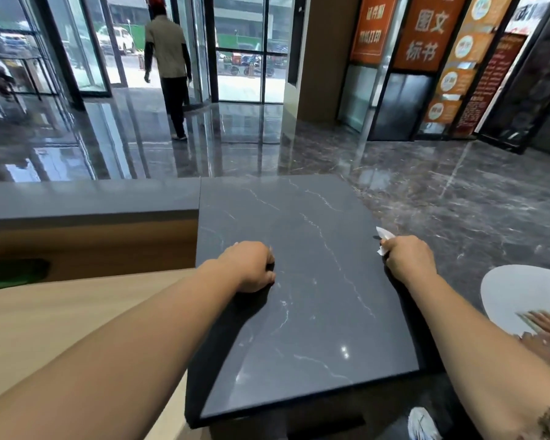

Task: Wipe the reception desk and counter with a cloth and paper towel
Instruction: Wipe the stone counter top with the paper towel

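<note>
Paper towel (382, 239): gripped in our right hand (407, 258) at the table's (299, 328) right edge. Left hand (251, 266): fisted, holding nothing, resting mid-table.

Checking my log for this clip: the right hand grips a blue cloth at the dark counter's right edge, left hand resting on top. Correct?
Not quite: the head view shows the right hand gripping a white paper towel, not a blue cloth. The rest holds: counter's right edge, left hand on top.

Crumpled white paper towel (382, 239) is poking from the right grip (408, 260) at the glossy grey veined bench's (299, 312) right edge.
</note>
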